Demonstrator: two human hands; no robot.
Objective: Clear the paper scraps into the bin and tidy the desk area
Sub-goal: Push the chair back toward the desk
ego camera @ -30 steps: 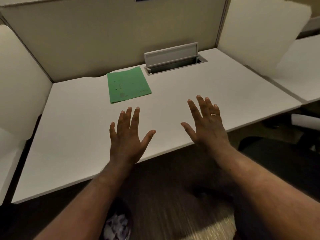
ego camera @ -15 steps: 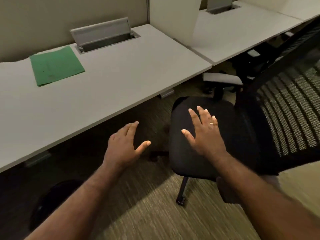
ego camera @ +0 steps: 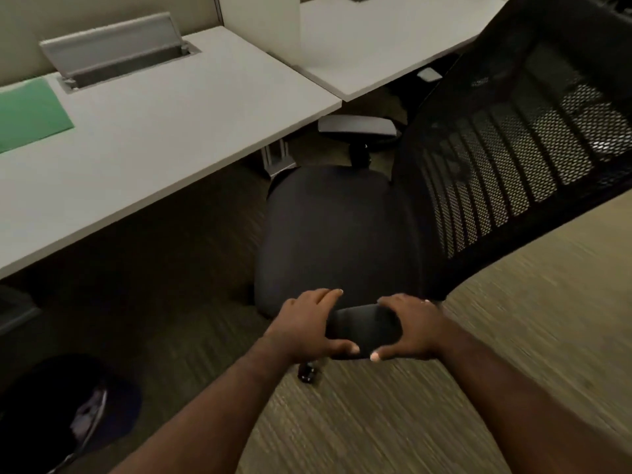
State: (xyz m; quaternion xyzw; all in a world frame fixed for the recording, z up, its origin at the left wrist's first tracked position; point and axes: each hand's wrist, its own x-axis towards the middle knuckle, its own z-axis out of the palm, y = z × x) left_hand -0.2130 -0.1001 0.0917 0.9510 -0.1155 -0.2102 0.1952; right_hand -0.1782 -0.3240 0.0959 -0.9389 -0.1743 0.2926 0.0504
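Observation:
A black office chair (ego camera: 338, 230) with a mesh back stands on the carpet beside the white desk (ego camera: 164, 131). My left hand (ego camera: 307, 325) and my right hand (ego camera: 413, 328) both grip the chair's near armrest (ego camera: 364, 328), one at each end. A green folder (ego camera: 29, 112) lies on the desk at the far left. The dark bin (ego camera: 78, 415) with white paper scraps in it sits on the floor at the lower left, partly out of frame.
A grey cable flap (ego camera: 113, 46) stands open at the desk's back. A second white desk (ego camera: 376, 46) adjoins on the right behind a divider. The chair's far armrest (ego camera: 355, 128) sits close under the desk edge. Carpet stretches to the right.
My view has swung right and down from the desk to the chair. Both hands, open and spread before, have dropped and closed on the chair's near armrest.

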